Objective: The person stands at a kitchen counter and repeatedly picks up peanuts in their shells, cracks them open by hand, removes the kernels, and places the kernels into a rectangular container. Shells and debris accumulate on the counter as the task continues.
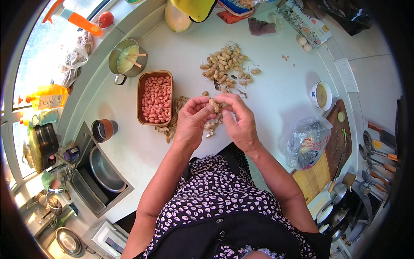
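An unshelled peanut point(214, 106) is pinched between the thumb and fingers of my left hand point(194, 121). Curled close around its other side is my right hand point(241, 124), index fingertip by the shell's upper end and thumb apart from it. Whether the right fingers grip the shell is hard to see. Left of my hands stands a brown-rimmed rectangular container point(138, 100) full of pink-skinned shelled peanuts point(157, 98). Broken peanut shells point(169, 129) lie beside it, and more shell pieces point(211, 124) are under my hands. Beyond, a heap of unshelled peanuts point(223, 66) spreads over the white countertop point(184, 61).
At the back left is a steel pot point(114, 60) with chopsticks in pale contents. A dark cup point(99, 131) stands near the sink point(87, 191). On the right are a bowl point(314, 94), a plastic bag point(307, 142) and a cutting board point(338, 129) with a knife point(338, 171).
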Available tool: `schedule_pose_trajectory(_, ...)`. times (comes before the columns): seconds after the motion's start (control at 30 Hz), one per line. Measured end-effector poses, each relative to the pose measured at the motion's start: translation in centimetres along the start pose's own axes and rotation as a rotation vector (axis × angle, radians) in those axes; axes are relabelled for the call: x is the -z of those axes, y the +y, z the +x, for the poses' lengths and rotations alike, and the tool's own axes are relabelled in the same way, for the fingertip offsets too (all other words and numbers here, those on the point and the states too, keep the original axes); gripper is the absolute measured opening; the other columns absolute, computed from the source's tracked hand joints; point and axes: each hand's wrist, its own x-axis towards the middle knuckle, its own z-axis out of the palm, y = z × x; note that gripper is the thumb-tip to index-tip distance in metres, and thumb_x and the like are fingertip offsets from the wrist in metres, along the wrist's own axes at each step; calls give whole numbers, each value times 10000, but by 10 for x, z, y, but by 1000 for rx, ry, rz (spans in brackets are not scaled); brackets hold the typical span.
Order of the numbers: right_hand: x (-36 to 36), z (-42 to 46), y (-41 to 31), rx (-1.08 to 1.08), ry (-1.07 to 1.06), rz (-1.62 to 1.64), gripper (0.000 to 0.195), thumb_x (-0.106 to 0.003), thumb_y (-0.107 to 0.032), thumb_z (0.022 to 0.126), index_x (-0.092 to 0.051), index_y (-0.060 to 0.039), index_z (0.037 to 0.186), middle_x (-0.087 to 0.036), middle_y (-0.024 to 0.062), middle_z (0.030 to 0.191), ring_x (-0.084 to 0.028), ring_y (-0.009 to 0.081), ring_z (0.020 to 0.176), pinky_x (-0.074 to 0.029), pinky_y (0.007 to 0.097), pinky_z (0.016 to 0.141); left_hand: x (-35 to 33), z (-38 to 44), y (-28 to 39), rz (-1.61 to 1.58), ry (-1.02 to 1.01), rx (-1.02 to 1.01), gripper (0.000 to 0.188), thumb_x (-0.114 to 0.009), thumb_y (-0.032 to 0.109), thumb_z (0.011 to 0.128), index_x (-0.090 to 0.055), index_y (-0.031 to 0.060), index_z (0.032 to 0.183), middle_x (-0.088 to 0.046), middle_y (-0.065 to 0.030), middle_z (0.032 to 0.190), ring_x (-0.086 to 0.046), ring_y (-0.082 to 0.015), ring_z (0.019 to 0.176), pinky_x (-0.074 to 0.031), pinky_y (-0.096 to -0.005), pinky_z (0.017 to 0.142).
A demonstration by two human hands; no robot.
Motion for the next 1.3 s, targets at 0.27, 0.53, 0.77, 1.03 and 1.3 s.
schedule_pose_trajectory(0.27,5,7,9,-375,-128,462,152,-585,-14,938,-589,40,1080,-616,73,989,-636,117,836,-559,250,734,-6,-8,3,196,0,-64,192,-681,48,909,-622,-19,1079,-675,-67,1009,-646,-133,879,-548,-270,784)
schedule_pose_trajectory(0.53,5,4,10,-270,-160,162,184,-584,-18,941,-571,37,1116,-637,63,952,-623,102,855,-550,255,754,-5,-11,8,265,-6,-77,143,-692,60,907,-666,-34,1011,-692,-72,953,-657,-123,827,-562,-262,760)
schedule_pose_trajectory(0.77,3,7,9,-336,-164,281,120,-587,-13,921,-558,28,1030,-624,47,892,-619,95,790,-559,255,709,-8,-12,10,451,3,-108,136,-693,66,909,-664,-30,1001,-688,-49,932,-646,-103,833,-540,-245,767)
schedule_pose_trajectory(1.03,-10,2,18,-365,-75,327,75,-589,0,888,-551,15,951,-618,34,832,-602,73,729,-547,244,661,-5,-10,2,519,44,-133,110,-688,51,904,-649,-31,965,-674,-43,897,-635,-93,799,-526,-229,736)
schedule_pose_trajectory(1.3,-13,2,14,-417,23,513,35,-575,-15,915,-556,6,935,-626,33,824,-613,84,717,-540,242,652,-10,-7,2,383,65,-109,122,-687,75,904,-630,-27,940,-667,-55,875,-638,-111,759,-542,-250,715)
